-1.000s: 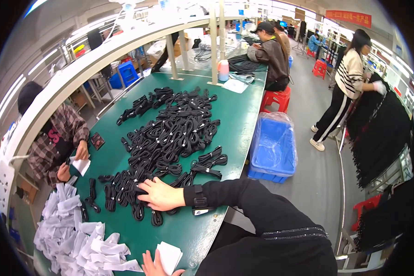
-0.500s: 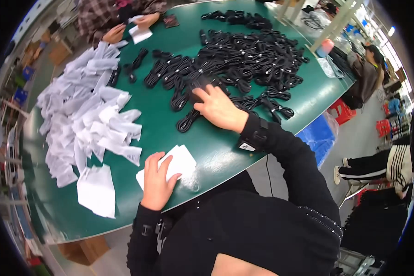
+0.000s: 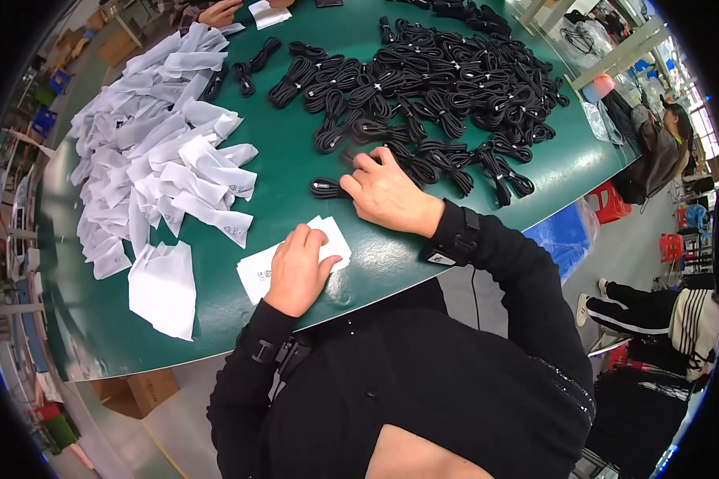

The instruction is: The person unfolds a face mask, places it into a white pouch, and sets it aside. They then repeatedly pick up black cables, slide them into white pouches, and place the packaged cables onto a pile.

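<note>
A black cable bundle (image 3: 324,188) lies left of my curled right hand (image 3: 387,194), grip unclear; my left hand (image 3: 297,270), thumb wide, rests on white sheets (image 3: 253,275).

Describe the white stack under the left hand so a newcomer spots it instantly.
On the green table, go to the edge nearest the person's torso. The left hand rests there on a stack of flat white pieces. Unlike the loose white heap and the single white piece to its left, it is neatly fanned.
</note>
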Demonstrator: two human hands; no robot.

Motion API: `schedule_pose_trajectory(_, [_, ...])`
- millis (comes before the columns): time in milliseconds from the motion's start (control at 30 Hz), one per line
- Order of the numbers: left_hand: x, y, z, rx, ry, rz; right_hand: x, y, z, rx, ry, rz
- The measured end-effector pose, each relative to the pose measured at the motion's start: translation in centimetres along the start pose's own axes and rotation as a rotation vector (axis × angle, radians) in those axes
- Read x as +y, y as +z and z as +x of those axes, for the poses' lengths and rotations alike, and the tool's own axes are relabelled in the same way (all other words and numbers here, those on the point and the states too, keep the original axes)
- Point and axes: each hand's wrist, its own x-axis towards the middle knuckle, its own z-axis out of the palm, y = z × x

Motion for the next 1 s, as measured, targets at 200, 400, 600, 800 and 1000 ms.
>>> schedule_pose_trajectory(200, [-0.4,1.2,0.2,0.096,0.068,-0.037,-0.6,0.0,-0.4,0.214,0.129,0.377])
schedule_pose_trajectory(400, [-0.9,1.7,0.1,0.08,-0.046,-0.162,-1.8,-1.3,-2.7,0.329,0.223,0.658])
schedule_pose_trajectory(600, [-1.2,0.6,-0.3,0.06,-0.295,-0.494,-2.0,-2.7,-5.0,0.318,0.082,0.468])
schedule_pose_trajectory(800, [-0.5,-0.1,-0.5,0.105,-0.222,-0.506,-2.0,-1.8,-5.4,0.276,-0.087,0.406])
schedule_pose_trajectory(1000, [-0.5,-0.5,-0.3,0.146,0.084,-0.271,-2.9,-0.4,-5.5,0.095,0.393,0.976])
